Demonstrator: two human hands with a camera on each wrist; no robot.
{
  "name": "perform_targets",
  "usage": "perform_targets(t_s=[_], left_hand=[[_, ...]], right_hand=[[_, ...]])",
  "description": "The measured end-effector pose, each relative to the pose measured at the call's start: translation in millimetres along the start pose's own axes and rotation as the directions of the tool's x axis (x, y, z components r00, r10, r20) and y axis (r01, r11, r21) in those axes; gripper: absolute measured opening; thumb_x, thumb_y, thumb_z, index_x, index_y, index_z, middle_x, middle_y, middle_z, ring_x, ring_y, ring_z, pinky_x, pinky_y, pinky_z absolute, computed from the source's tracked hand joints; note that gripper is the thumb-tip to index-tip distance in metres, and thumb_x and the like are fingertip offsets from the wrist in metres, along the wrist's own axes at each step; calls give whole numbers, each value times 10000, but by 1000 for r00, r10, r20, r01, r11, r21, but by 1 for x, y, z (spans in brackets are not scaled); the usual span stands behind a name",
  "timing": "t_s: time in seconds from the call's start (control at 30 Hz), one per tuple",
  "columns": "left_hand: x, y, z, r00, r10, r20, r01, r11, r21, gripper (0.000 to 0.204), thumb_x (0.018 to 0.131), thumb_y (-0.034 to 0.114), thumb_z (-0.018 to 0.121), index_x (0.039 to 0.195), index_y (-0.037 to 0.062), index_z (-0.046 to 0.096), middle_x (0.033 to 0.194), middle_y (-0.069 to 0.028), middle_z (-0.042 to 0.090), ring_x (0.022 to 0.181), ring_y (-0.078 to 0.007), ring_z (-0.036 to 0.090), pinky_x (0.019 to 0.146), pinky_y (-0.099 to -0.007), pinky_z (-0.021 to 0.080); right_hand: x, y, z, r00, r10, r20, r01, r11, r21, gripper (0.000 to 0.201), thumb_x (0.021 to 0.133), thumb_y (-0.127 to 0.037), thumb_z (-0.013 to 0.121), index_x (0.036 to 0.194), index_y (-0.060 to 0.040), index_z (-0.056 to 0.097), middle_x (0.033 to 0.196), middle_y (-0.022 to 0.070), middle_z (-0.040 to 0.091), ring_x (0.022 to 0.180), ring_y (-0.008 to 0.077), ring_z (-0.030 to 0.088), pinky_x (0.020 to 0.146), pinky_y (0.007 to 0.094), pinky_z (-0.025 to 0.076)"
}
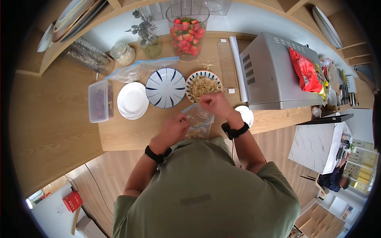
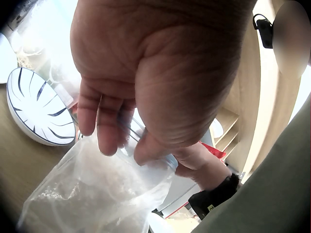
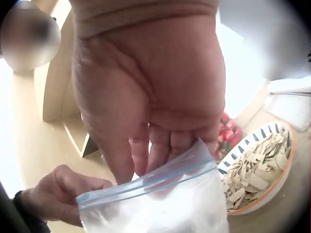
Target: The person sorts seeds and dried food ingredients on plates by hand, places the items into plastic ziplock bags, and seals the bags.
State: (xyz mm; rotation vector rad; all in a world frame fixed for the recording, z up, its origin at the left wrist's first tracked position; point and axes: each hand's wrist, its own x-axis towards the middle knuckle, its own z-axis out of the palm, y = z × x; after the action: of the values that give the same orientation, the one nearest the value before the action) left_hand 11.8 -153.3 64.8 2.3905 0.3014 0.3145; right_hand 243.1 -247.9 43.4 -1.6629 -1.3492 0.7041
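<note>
A clear zip bag (image 1: 200,119) with a blue seal hangs at the counter's front edge, pale dried slices inside. My left hand (image 1: 174,129) pinches the bag's left edge near the seal, thumb against fingers. At the bag's mouth is my right hand (image 1: 217,105), its fingertips (image 3: 158,155) pointing down and partly covered by the plastic; I cannot tell whether they pinch anything. Just beyond that hand stands an orange-rimmed bowl (image 3: 286,162) of dried slices (image 1: 204,85). Left of it sits a white bowl (image 1: 164,87) with dark blue stripes.
White plates (image 1: 133,101) and a lidded plastic box (image 1: 100,102) stand to the left. Behind are a tall clear container of strawberries (image 1: 186,37), a jar (image 1: 123,53) and another zip bag (image 1: 129,72). A steel oven (image 1: 274,75) carries a red packet (image 1: 305,71).
</note>
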Motion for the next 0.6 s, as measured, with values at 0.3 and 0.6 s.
perform_targets(t_s=[0.3,0.6], left_hand=[[6,-5,-4,999,-8,41,7,1000,5,162,785,47,665,936,95,698,958,-90,599,821,-287,627,687,-382,524],[4,-8,-6,999,-24,30,24,1000,-6,158,785,45,667,933,89,698,961,-90,598,810,-286,628,684,-383,527]], right_hand=[[52,58,-12,954,228,-192,-293,840,-457,371,772,-162,689,1125,-65,629,1090,178,642,990,350,627,859,437,514],[54,88,11,961,212,-177,-270,858,-438,215,785,-114,677,991,-54,676,940,162,686,861,359,655,761,417,529]])
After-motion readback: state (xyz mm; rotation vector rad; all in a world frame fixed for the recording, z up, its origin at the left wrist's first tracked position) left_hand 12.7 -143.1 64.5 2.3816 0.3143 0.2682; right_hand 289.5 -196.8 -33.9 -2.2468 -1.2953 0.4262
